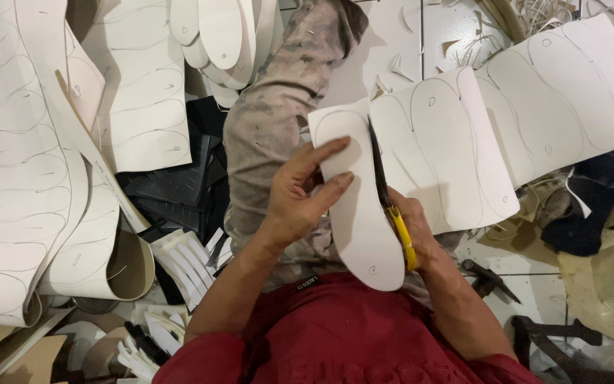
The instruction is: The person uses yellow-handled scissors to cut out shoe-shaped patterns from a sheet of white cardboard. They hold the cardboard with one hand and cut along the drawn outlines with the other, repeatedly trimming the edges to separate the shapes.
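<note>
In the head view, the left hand (300, 195) is gripping a white sole-shaped cutout (360, 213), thumb and fingers (335, 183) pinching its near edge. The cutout is lying in front of the person's chest, over the lap, touching a large white sheet (463, 142) marked with sole outlines. The right hand (413, 231) is closing around the yellow handles of scissors (389, 195), whose dark blades are running along the cutout's right edge.

A shoemaking workshop: white sheets (23, 178) marked with sole outlines at left and right, cut soles (218, 32) stacked at top, scraps (179, 259) littering the floor
</note>
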